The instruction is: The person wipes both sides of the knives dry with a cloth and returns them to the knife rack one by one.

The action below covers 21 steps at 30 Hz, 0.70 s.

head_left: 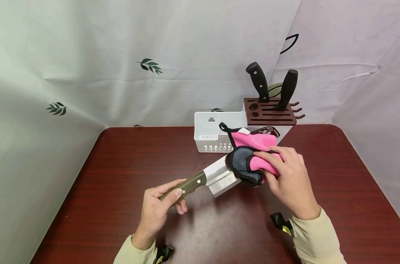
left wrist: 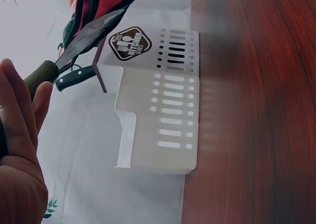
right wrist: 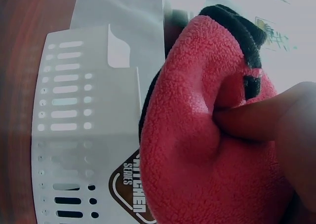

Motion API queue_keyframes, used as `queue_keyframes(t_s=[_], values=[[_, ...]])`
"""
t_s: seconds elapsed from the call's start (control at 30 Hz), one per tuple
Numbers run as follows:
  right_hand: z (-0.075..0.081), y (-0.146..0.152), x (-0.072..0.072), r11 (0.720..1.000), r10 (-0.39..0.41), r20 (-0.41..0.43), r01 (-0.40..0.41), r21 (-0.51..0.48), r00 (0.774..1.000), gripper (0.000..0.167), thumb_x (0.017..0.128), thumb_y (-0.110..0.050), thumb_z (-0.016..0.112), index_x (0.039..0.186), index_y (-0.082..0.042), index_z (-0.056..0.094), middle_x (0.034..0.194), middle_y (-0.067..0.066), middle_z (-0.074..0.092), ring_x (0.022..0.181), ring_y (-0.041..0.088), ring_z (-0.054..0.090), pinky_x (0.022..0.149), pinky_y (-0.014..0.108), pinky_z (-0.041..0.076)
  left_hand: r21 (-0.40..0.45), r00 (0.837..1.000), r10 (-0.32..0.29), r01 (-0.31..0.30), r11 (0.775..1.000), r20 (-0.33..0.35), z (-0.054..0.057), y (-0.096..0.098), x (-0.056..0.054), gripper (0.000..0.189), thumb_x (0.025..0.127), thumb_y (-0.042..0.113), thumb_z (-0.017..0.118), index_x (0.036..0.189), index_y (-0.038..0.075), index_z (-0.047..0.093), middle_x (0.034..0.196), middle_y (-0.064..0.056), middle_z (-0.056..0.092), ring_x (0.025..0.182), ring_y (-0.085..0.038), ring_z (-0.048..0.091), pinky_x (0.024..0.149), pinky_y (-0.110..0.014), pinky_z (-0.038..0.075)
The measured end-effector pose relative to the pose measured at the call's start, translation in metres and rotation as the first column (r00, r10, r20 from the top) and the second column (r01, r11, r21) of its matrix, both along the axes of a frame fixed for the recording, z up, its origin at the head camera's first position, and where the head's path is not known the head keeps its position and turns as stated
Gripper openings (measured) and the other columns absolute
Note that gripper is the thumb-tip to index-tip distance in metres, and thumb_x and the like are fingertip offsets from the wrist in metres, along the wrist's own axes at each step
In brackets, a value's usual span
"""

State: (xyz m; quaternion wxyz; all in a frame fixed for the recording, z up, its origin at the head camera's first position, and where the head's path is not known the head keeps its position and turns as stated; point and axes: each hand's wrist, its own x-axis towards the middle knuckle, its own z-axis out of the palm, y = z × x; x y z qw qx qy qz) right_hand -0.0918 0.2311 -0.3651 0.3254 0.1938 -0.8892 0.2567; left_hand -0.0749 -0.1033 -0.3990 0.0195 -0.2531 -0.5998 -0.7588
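1. The left hand [head_left: 160,209] is curled round the brown-green wooden handle of a broad steel cleaver [head_left: 219,176], thumb lying along the top of the handle, holding it just above the dark red wooden tabletop [head_left: 114,183] with the blade pointing right and far.
2. The right hand [head_left: 290,179] grips a pink fleece cloth with grey backing and black edging [head_left: 252,157]; its fingers press the cloth onto the far end of the blade, so the cloth wraps that part of the cleaver.
3. In the right wrist view a fingertip [right wrist: 247,122] digs into the pink fleece, bunching it, and a small black loop tab sits on the cloth beside that fingertip.
4. Far behind the cleaver, near the middle of the tabletop's far edge, stands a white perforated plastic rack [head_left: 208,137] with rows of slots and holes.
5. A brown badge on the rack [left wrist: 129,43] carries white writing: the right wrist view shows "KITCHEN" and "SERIES" readable; the rest is too small to tell.
6. Right of the rack, touching it, is a brown slotted knife block [head_left: 272,113] with two black-handled knives [head_left: 259,82] standing in it, tilted.
7. A white curtain printed with green leaf sprigs [head_left: 150,66] hangs behind and to the left.
8. Both forearms wear pale yellow sleeves [head_left: 315,238].
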Motion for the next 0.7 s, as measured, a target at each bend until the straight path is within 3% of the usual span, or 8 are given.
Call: queue_keyframes(t_s=[0.23,0.47,0.7], values=[[0.0012,0.0014,0.0009,0.993,-0.11,-0.015,0.109,-0.048,0.994,0.036,0.077,0.001,0.071,0.111,-0.01,0.076,0.109,0.021,0.065,0.101,0.042,0.054,0.075,0.054,0.035,0.008,0.999,0.055,-0.055,0.998,0.002,0.0012,-0.0031,-0.0003,0.025,0.096,-0.015,0.048,0.117,-0.028,0.055,0.088,-0.006,0.075,0.054,-0.011,0.065,0.042,-0.031,0.052],[0.0,-0.0033,0.0013,1.0,0.003,-0.028,-0.002,0.017,1.0,0.041,0.075,0.001,0.07,0.114,-0.013,0.075,0.111,0.016,0.065,0.099,0.039,0.054,0.08,0.057,0.033,0.031,0.997,0.081,-0.081,0.996,-0.015,0.0028,-0.0063,-0.0017,0.026,0.096,-0.015,0.047,0.117,-0.029,0.052,0.092,-0.008,0.076,0.054,-0.011,0.064,0.042,-0.03,0.051],[0.0024,-0.0085,0.0059,0.991,0.033,-0.007,-0.032,0.13,0.999,0.046,0.07,0.002,0.068,0.113,-0.012,0.075,0.113,0.018,0.062,0.099,0.04,0.052,0.076,0.055,0.032,0.029,0.993,0.117,-0.116,0.993,-0.011,0.0015,-0.0045,-0.0011,0.026,0.096,-0.015,0.048,0.117,-0.029,0.053,0.088,-0.007,0.075,0.054,-0.011,0.064,0.043,-0.031,0.052]])
